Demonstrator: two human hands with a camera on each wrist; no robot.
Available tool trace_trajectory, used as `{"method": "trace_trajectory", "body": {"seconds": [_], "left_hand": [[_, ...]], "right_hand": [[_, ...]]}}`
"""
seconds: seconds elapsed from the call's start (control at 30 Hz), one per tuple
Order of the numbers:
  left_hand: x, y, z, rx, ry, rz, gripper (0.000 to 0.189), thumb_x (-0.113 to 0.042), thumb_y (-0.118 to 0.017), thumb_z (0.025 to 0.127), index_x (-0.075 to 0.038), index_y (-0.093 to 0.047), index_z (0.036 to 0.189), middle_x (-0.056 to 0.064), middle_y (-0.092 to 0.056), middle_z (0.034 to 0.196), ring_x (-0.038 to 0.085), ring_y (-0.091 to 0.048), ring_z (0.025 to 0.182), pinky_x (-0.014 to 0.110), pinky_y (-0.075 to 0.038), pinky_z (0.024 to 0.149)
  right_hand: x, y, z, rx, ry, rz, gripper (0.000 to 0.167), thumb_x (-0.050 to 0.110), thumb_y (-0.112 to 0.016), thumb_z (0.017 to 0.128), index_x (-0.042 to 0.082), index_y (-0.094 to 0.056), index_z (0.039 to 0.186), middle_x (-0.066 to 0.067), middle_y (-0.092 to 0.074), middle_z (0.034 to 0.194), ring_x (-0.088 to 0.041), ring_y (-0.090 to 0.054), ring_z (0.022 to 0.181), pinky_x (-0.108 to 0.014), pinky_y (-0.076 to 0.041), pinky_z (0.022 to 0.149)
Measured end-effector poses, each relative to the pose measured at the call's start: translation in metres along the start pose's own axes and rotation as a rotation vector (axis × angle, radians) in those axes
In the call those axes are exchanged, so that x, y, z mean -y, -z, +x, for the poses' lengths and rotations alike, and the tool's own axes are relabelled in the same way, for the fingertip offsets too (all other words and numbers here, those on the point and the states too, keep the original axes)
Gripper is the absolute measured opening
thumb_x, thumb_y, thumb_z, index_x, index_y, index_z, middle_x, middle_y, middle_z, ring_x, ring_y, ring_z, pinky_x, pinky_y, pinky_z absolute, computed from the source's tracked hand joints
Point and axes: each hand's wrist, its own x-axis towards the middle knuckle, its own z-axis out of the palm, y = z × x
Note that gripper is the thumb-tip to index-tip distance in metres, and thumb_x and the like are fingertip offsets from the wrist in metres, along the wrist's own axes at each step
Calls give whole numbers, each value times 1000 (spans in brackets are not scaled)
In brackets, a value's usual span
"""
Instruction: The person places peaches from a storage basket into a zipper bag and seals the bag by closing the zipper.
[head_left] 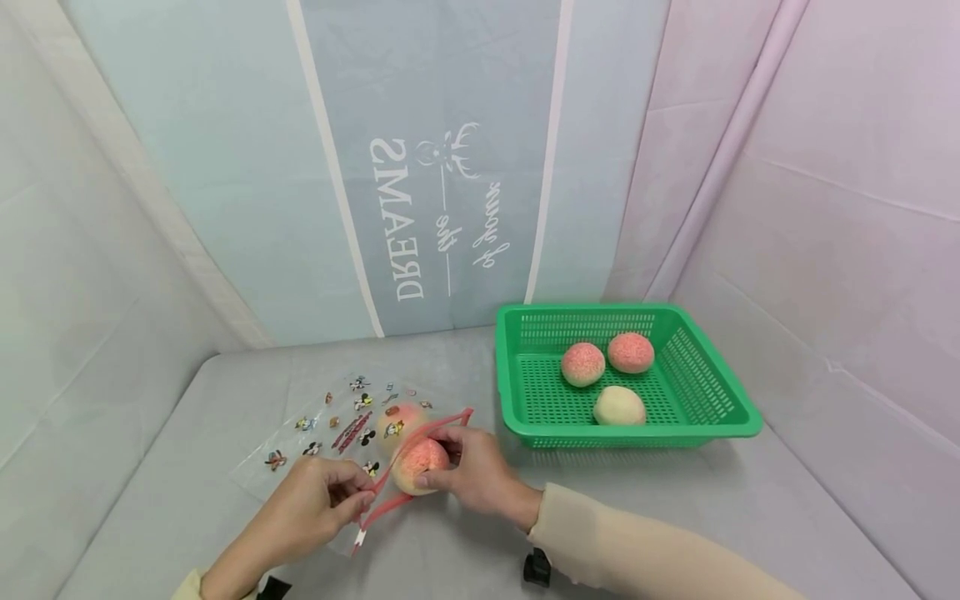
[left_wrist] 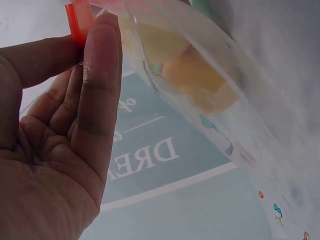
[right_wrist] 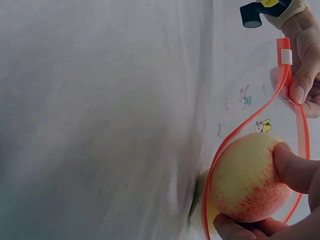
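A clear zip bag printed with cartoon figures lies on the grey surface, its red zip edge spread apart. My left hand pinches that edge near the white slider; the left wrist view shows the fingertips on the red strip. With thumb and fingers, my right hand grips a peach at the bag's mouth. In the right wrist view the held peach sits between the two red edges. Another peach is inside the bag, seen through the plastic.
A green basket stands on the right with three peaches in it, two reddish and one pale. Fabric walls close in the back and both sides. A small black object shows beneath the right sleeve.
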Motion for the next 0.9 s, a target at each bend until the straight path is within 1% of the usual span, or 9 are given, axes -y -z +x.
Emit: {"method": "trace_trajectory", "body": {"seconds": [0.13, 0.3, 0.4, 0.57, 0.67, 0.77, 0.83, 0.9], "left_hand": [[1, 0, 0, -1, -12, 2, 15, -1, -77, 89, -14, -74, 81, -10, -66, 68, 1, -59, 59, 25, -52, 50], [2, 0, 0, -3, -32, 3, 16, -1, -78, 89, -14, -73, 80, -10, -65, 68, 0, -58, 59, 25, -52, 50], [2, 0, -1, -2, -40, 3, 16, -2, -78, 89, -14, -73, 81, -11, -65, 68, 0, -58, 59, 25, -52, 50], [2, 1, -1, 8, -38, -5, 14, -3, -77, 90, -14, -74, 82, -10, -66, 69, 0, -59, 59, 25, -52, 50], [2, 2, 0, 19, -29, -14, 13, -5, -77, 91, -15, -75, 83, -9, -67, 69, 1, -60, 60, 25, -53, 51], [2, 2, 0, 30, -22, -25, 12, -5, -77, 91, -14, -75, 84, -9, -67, 70, 1, -60, 60, 26, -53, 51], [2, 2, -1, 32, -24, -26, 12, -5, -77, 91, -14, -75, 85, -9, -67, 70, 1, -59, 60, 25, -53, 51], [2, 2, -1, 31, -32, -22, 12, -4, -77, 91, -14, -75, 85, -10, -66, 70, 1, -59, 60, 25, -52, 51]], "right_hand": [[2, -6, 5, 9, -29, 27, 51, 14, -92, 76, 2, -69, 121, -1, -72, 105, -12, -67, 94, -25, -55, 79], [2, -13, 10, 4, -20, 36, 45, 15, -92, 77, 7, -70, 115, 4, -69, 98, -9, -63, 89, -23, -52, 75], [2, -18, 14, -1, -5, 38, 42, 15, -91, 78, 8, -70, 113, 4, -69, 99, -8, -63, 88, -23, -52, 75], [0, -25, 18, -8, 24, 10, 39, 15, -90, 80, 9, -68, 111, 2, -69, 110, -7, -64, 98, -26, -54, 85], [-1, -29, 21, -7, 31, -16, 36, 16, -89, 81, 11, -68, 110, 4, -68, 105, -8, -63, 98, -27, -54, 86], [-1, -31, 23, -7, 33, -37, 31, 15, -89, 82, 13, -68, 104, 6, -65, 93, -8, -59, 88, -25, -52, 78], [-1, -33, 24, -12, 36, -51, 27, 14, -88, 82, 14, -67, 99, 5, -63, 86, -9, -56, 80, -24, -49, 70], [-1, -35, 24, -20, 39, -60, 26, 12, -88, 82, 14, -68, 98, 5, -62, 83, -7, -55, 76, -23, -48, 66]]}}
